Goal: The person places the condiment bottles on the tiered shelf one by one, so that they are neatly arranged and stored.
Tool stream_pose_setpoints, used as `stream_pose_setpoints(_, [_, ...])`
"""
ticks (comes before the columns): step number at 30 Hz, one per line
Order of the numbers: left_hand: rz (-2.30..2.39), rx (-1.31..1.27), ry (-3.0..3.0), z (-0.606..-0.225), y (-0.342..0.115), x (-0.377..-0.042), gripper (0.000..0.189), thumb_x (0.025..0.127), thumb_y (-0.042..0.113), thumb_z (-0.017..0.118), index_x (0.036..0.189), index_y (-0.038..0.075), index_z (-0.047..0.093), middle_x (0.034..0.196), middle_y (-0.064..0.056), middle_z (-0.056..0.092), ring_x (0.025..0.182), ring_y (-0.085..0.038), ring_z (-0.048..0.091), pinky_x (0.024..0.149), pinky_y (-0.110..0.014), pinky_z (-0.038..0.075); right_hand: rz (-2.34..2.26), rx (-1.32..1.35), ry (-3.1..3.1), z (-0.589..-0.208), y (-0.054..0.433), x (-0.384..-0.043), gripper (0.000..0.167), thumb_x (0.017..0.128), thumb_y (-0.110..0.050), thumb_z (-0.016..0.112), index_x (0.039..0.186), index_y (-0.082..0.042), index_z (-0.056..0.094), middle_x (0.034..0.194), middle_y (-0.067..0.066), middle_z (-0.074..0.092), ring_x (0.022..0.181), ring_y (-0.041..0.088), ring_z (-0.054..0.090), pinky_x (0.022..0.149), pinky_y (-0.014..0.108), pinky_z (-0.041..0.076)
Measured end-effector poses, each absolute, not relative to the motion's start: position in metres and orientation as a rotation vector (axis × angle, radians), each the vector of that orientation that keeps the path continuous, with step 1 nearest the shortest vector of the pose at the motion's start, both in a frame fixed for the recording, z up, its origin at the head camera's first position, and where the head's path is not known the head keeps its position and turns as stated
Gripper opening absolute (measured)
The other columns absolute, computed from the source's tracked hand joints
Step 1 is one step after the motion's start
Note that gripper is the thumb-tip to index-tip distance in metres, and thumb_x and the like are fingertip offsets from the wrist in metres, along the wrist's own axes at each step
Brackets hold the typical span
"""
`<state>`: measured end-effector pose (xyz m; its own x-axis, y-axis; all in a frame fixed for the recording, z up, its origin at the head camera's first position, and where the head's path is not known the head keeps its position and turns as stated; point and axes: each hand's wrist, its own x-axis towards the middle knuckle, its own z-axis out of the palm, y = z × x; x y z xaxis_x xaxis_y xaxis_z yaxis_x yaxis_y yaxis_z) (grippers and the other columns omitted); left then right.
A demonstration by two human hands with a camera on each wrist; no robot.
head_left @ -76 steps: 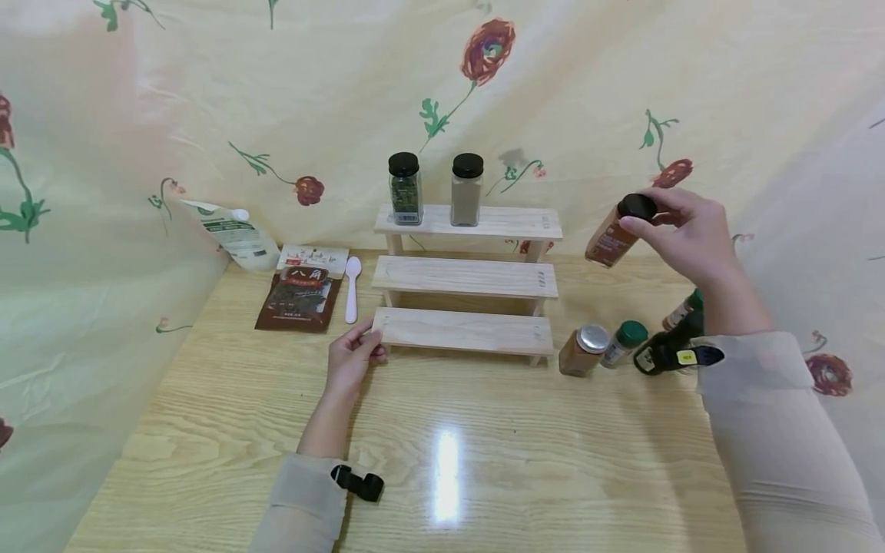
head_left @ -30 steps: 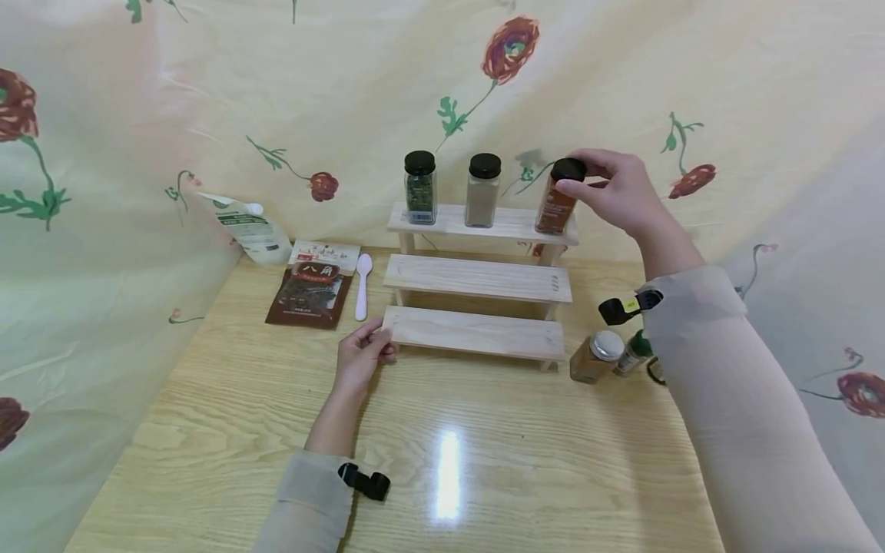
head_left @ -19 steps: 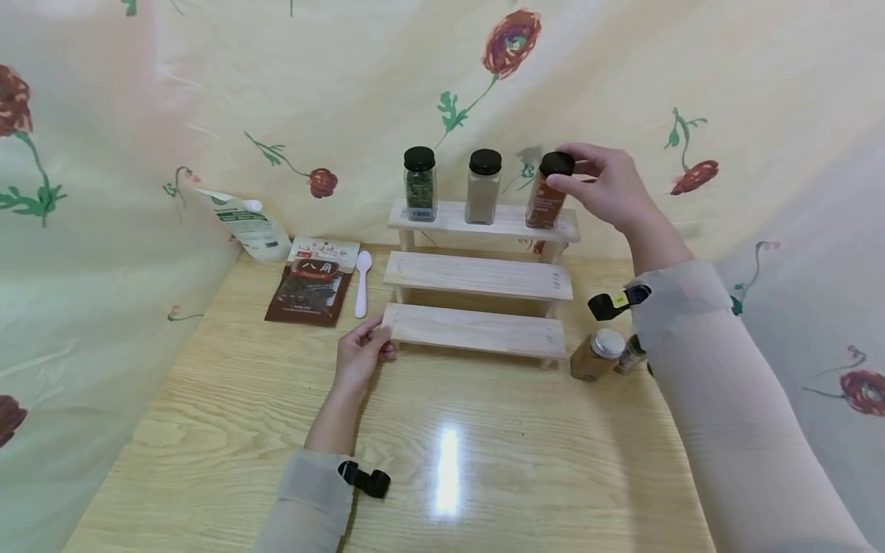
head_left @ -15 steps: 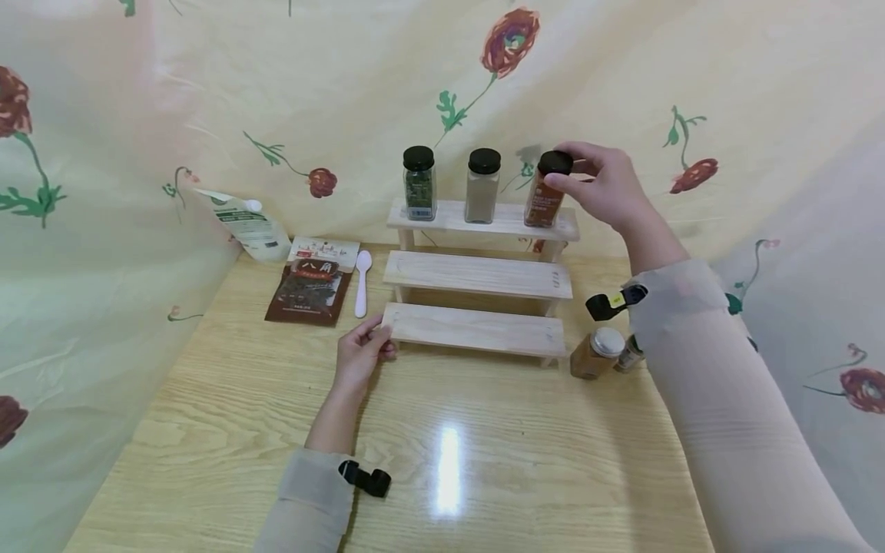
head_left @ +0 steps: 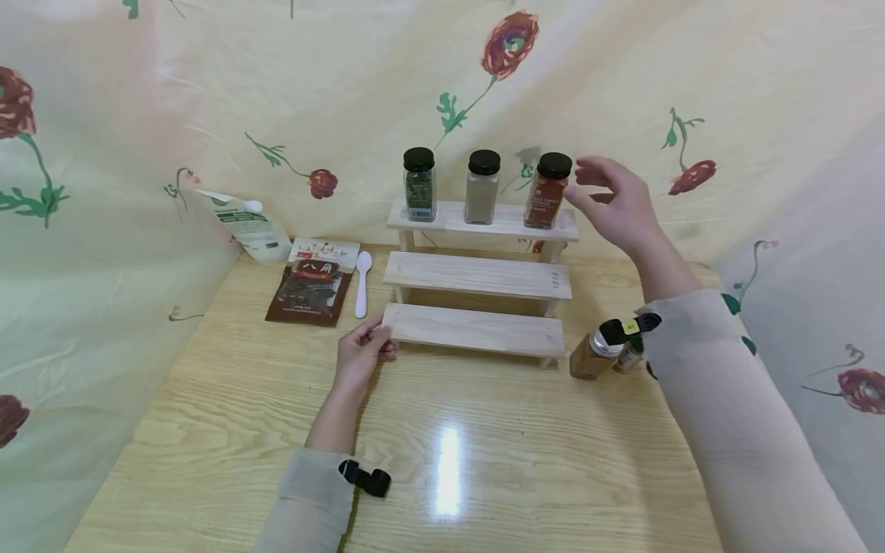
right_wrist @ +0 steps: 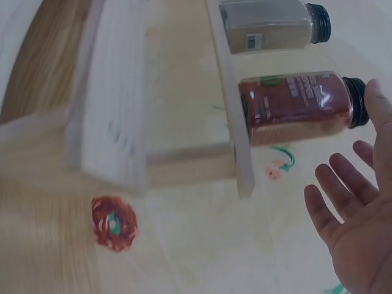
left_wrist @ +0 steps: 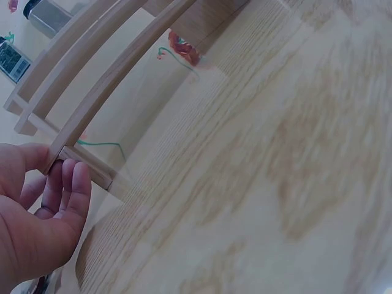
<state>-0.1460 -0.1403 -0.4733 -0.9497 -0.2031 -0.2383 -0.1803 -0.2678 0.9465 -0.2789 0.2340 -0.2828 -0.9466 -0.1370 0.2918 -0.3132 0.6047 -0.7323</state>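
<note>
A three-tier wooden rack (head_left: 477, 275) stands on the table, and my left hand (head_left: 359, 355) pinches the left end of its lowest shelf. In the left wrist view the thumb lies on top of that shelf (left_wrist: 101, 86) with fingers curled beneath. On the top shelf stand three black-capped spice jars: one with green herbs (head_left: 420, 188), one with beige powder (head_left: 482, 188) and a red one (head_left: 547, 192) at the right end. My right hand (head_left: 615, 201) is just right of the red jar, its fingers spread and holding nothing; the thumb is close to the cap in the right wrist view.
At the left lie a brown spice packet (head_left: 313, 283) and a white spoon (head_left: 362, 284), with a white pouch (head_left: 250, 226) behind them. Right of the rack stand a silver-capped jar (head_left: 588, 362) and a smaller jar (head_left: 628, 357); my right sleeve covers other bottles there.
My right hand brought the red jar leftward onto the top shelf, stood it at the right end, then let go and drew slightly right. The left hand has kept its hold on the rack.
</note>
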Motion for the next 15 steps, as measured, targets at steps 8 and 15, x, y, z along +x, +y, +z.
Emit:
stream_pose_setpoints(8, [-2.44, 0.498, -1.88, -0.474, -0.139, -0.146, 0.041, 0.097, 0.003, 0.067, 0.136, -0.004, 0.059, 0.08, -0.001, 0.057, 0.064, -0.011, 0.066, 0.064, -0.023, 0.064, 1.129, 0.33, -2.651, -0.295, 0.268, -0.255, 0.055, 0.098, -0.04, 0.067, 0.142, -0.009, 0.056, 0.128, 0.018, 0.063, 0.11, 0.009, 0.059, 0.097, 0.024, 0.056])
stream_pose_setpoints(15, [-2.435, 0.51, -1.855, -0.475, -0.137, -0.145, 0.04, 0.097, 0.001, 0.067, 0.136, -0.006, 0.059, 0.078, -0.001, 0.056, 0.063, -0.01, 0.066, 0.062, -0.023, 0.064, 1.056, 0.309, -2.665, -0.3, 0.297, -0.236, 0.05, 0.098, -0.036, 0.068, 0.138, -0.008, 0.06, 0.113, 0.009, 0.067, 0.09, -0.009, 0.056, 0.078, 0.004, 0.048])
